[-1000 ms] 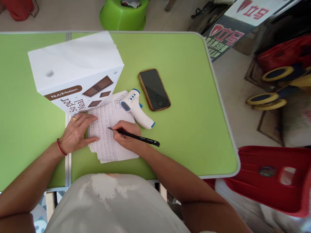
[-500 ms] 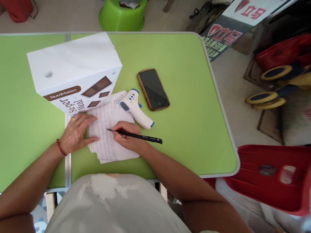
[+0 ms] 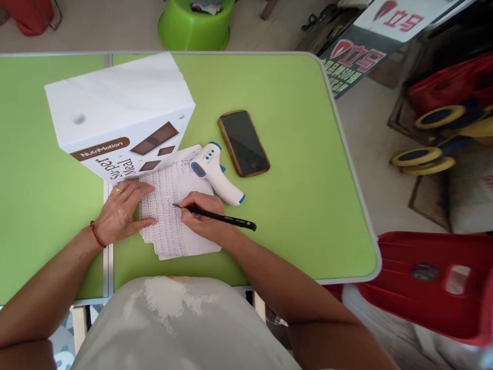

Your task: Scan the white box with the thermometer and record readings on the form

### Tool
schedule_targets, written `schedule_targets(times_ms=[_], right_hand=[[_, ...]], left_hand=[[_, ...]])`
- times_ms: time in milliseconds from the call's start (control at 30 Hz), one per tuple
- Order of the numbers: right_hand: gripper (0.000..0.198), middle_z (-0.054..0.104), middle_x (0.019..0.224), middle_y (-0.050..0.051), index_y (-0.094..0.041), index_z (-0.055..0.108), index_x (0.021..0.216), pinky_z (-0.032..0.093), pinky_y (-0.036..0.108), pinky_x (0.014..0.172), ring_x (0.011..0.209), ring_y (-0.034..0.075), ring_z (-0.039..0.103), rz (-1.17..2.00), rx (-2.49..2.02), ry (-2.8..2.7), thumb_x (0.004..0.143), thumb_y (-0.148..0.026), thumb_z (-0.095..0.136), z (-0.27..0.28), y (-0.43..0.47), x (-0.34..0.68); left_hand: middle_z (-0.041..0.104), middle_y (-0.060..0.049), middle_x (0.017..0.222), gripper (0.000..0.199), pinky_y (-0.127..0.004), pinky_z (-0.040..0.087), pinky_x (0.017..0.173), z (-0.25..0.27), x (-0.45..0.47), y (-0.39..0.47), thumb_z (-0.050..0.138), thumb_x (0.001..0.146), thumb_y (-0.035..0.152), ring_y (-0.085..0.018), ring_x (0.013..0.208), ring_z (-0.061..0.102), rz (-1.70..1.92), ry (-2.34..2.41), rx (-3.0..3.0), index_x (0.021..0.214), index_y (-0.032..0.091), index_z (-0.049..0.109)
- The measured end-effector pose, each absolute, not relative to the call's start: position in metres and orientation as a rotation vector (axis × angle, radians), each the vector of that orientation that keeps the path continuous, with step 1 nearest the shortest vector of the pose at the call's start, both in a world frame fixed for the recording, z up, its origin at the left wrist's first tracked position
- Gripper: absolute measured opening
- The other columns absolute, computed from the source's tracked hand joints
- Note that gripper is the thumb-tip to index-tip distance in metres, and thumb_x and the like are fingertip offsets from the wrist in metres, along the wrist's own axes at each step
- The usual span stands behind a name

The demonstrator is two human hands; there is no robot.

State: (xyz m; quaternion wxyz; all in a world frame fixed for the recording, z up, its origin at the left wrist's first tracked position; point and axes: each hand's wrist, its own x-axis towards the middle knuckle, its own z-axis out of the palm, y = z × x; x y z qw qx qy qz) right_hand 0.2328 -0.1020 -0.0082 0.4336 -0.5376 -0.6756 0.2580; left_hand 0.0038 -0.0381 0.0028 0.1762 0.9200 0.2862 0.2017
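Note:
Sheets of paper (image 3: 165,226) covered in rows of handwriting lie on the green table. My right hand (image 3: 202,213) grips a black pen (image 3: 223,216), its tip over the written rows and its back end pointing right. Spread flat, my left hand (image 3: 121,213) rests its fingers on the paper's left edge. A white box (image 3: 127,103) printed "NutriMotion" stands just beyond the left hand and covers part of the paper's far side. Right above my right hand, a white and blue infrared thermometer (image 3: 217,174) lies partly on the sheets.
A phone (image 3: 244,144) in a brown case lies right of the thermometer on the green table (image 3: 308,205). Beyond the far edge stands a green stool (image 3: 193,28). A red tray (image 3: 439,282) sits off the right corner, below yellow-handled tools (image 3: 418,156).
The pen tip has shifted slightly right along the writing, and the pen's back end has tipped a little. My left hand stays in place. The view has moved very slightly.

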Motion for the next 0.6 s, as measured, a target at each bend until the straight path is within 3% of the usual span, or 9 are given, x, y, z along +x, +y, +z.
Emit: schedule_targets(times_ms=[267,500,600], right_hand=[[0.008,0.058,0.057,-0.005,-0.021,0.058,0.071,0.041,0.022,0.047,0.046,0.008,0.048,0.642,-1.32,-1.655,0.074,-0.014,0.055,-0.0085,-0.1017,0.2333],[0.011,0.066,0.073,0.001,-0.021,0.062,0.084,0.048,0.023,0.057,0.062,0.01,0.059,0.622,-1.128,-1.685,0.08,-0.013,0.056,-0.0074,-0.1019,0.2295],[0.006,0.065,0.069,0.001,-0.02,0.062,0.08,0.048,0.023,0.058,0.061,0.01,0.06,0.648,-1.1,-1.687,0.083,-0.017,0.059,-0.0073,-0.1016,0.229]], left_hand=[[0.062,-0.016,0.119,0.059,-0.048,0.046,0.095,0.0032,0.0036,-0.0374,0.063,0.087,0.051,-0.031,0.109,0.056,0.596,0.79,2.623,0.13,0.015,0.048],[0.062,-0.016,0.117,0.059,-0.047,0.047,0.094,0.003,0.0049,-0.0378,0.065,0.086,0.051,-0.031,0.107,0.057,0.622,0.779,2.638,0.128,0.013,0.049],[0.062,-0.015,0.118,0.058,-0.047,0.047,0.094,0.0034,0.0045,-0.0378,0.064,0.086,0.052,-0.031,0.108,0.057,0.601,0.797,2.634,0.129,0.015,0.049]])
